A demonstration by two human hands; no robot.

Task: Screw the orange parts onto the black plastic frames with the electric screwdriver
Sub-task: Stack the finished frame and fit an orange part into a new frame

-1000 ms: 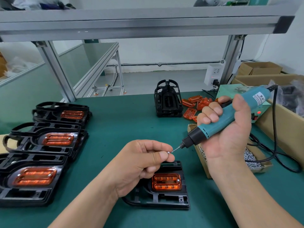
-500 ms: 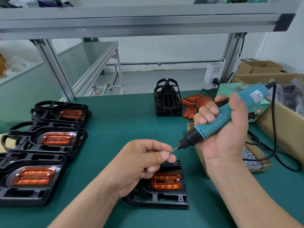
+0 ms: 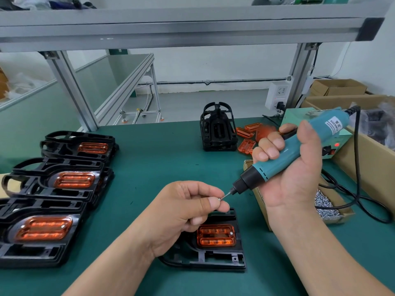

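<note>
Orange translucent plastic part (image 3: 216, 235), oblong and ribbed, sits in the recess of a flat black plastic frame (image 3: 205, 258) that lies on the green bench (image 3: 160, 157), near its front edge and between the two forearms. One small silver screw head shows at the part's upper right corner.

Just above the frame, the left hand (image 3: 181, 212) pinches a tiny silver screw (image 3: 219, 199) between thumb and forefinger, its other fingers curled under. The screw meets the thin bit of the teal electric screwdriver (image 3: 265, 170), which slants down and to the left. The right hand (image 3: 292, 167) grips the screwdriver's barrel with fingers wrapped round it and the thumb along its top. A black cable (image 3: 357, 167) runs from the tool's rear end down onto the bench.

Behind the right hand stands a small open cardboard box of silver screws (image 3: 327, 208). Farther back, a pile of loose orange parts (image 3: 246, 145) lies beside an upright stack of black frames (image 3: 218, 127). Along the left side of the bench, three stacks of black frames with orange parts fitted (image 3: 64, 178) lie in a row from front to back. A large cardboard carton (image 3: 374, 163) stands at the right edge.
</note>
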